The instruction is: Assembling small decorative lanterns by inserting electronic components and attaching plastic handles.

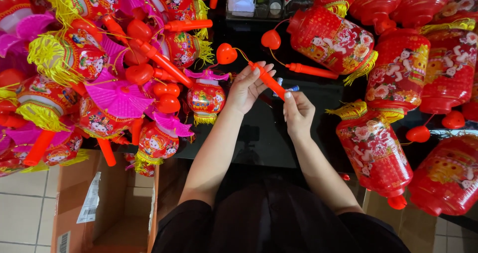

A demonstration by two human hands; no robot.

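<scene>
An orange plastic lantern handle [269,81] is held over a black table [259,133], tilted from upper left to lower right. My left hand [247,87] grips its upper part, fingers spread along it. My right hand [297,113] pinches its lower end. A thin wire runs from the handle's top to a red heart-shaped piece [226,53]. A small round red lantern [205,98] with a yellow fringe sits just left of my left hand.
A heap of small red, pink and yellow lanterns [99,73] fills the left. Large red cylindrical lanterns [393,73] crowd the right. An open cardboard box [99,208] stands on the tiled floor at lower left. A clear organiser [254,1] sits at the far edge.
</scene>
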